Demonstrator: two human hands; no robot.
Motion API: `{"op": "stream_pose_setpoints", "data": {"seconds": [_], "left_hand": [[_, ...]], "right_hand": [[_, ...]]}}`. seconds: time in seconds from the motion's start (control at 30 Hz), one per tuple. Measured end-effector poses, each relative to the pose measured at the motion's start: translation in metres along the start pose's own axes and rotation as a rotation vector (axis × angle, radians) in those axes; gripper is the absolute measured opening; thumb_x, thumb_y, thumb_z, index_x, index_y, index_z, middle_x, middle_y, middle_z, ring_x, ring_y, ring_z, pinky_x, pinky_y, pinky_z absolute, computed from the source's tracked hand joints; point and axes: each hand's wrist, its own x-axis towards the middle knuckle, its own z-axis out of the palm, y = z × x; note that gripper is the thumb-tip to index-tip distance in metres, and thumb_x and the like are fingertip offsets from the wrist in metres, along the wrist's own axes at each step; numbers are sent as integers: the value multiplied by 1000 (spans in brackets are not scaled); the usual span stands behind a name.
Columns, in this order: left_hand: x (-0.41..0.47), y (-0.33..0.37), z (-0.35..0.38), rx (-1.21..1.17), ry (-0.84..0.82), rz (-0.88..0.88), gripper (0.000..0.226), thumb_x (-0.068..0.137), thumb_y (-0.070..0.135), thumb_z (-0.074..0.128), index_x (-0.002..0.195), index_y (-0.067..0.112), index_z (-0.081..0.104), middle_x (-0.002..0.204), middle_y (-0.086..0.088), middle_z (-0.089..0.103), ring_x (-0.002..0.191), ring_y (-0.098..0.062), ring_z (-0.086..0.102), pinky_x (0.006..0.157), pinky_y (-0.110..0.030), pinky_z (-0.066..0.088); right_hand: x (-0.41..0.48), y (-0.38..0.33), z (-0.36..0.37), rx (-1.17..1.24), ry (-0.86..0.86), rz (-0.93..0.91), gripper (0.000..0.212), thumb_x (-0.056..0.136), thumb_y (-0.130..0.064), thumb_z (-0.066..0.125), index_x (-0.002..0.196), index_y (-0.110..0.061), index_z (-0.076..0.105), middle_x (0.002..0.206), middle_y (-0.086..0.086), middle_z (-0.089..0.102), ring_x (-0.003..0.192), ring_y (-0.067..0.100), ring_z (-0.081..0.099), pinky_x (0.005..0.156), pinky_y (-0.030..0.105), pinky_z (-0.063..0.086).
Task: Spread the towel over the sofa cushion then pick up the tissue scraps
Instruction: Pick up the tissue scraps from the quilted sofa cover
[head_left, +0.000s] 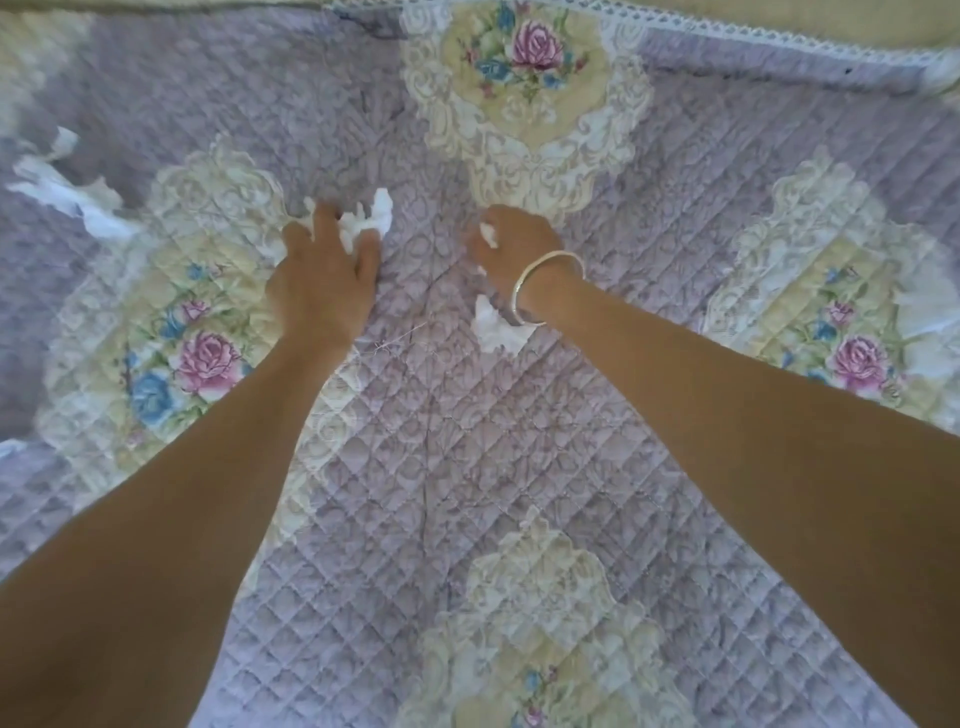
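- The quilted lavender towel (467, 467), patterned with rose medallions, lies spread flat over the sofa cushion, with its lace edge (727, 31) along the far side.
- The left hand (322, 283) reaches to the middle of the towel. Its fingers (324, 221) are spread wide, pressing on a crumpled scrap (379, 213) that shows between them.
- The right hand (511, 244), with a bangle (519, 291) on the wrist, has its fingers curled round a small scrap (488, 236).
- A third scrap (493, 327) lies on the towel just beneath that wrist.
- More torn scraps (67, 197) lie near the towel's left edge, well apart from both hands.
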Motion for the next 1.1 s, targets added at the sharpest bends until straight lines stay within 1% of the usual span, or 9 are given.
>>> {"op": "stream_pose_setpoints", "data": {"seconds": [0.07,0.2,0.27,0.5,0.6,0.73,0.9,1.03,1.1], "left_hand": [[2,0,3,39,-2,21,49,99,37,33,135,5,32,125,-25,46,99,-44,56,67,-37,33],[6,0,3,42,12,18,43,99,28,35,130,-3,35,119,-27,52,98,-46,56,64,-39,32],[1,1,2,-16,19,24,40,99,25,36,126,-5,38,112,-28,56,97,-45,57,65,-39,33],[-61,16,5,-240,44,262,22,96,12,42,99,-8,50,56,-2,34,56,-27,43,44,-28,19],[-96,29,8,-322,-3,341,18,91,18,40,80,4,43,53,9,24,45,-15,27,41,-23,15],[-155,50,6,-402,-90,360,19,88,19,40,73,9,33,50,8,23,42,-6,22,42,-21,13],[-238,72,4,-385,-193,406,23,89,19,42,72,9,32,52,9,22,43,-8,23,41,-22,13],[-298,95,-7,-380,-265,409,26,94,12,45,73,11,30,54,8,21,44,-6,21,44,-21,12],[-328,106,-12,-385,-280,436,25,94,13,45,74,10,31,54,8,22,44,-7,22,44,-20,14]], "right_hand": [[-12,7,-4,51,75,-5,27,97,-31,39,77,-20,51,75,-4,46,88,23,49,69,25,38],[-44,18,18,-203,-184,-23,59,88,-48,50,132,-9,40,132,10,47,112,29,52,88,35,45],[-49,22,30,-269,-190,-34,54,92,-36,49,135,-6,34,139,13,41,117,32,51,92,37,44],[-75,35,10,10,-27,-56,34,96,-17,40,127,-4,46,129,12,57,109,29,57,81,29,46],[-103,51,0,75,40,-76,8,95,-14,40,93,-10,45,86,-2,58,61,11,49,50,16,29],[-161,69,-5,181,151,15,36,94,-11,42,63,-19,27,56,-8,25,46,8,23,40,18,19],[-264,102,4,321,202,189,46,92,-7,45,58,-25,19,69,10,58,64,19,58,52,35,33],[-333,122,6,340,221,285,46,91,-6,46,57,-23,19,53,-4,30,45,2,39,46,16,23],[-365,132,8,359,235,310,46,91,-7,46,58,-24,19,58,7,46,54,1,52,47,16,23]]}}
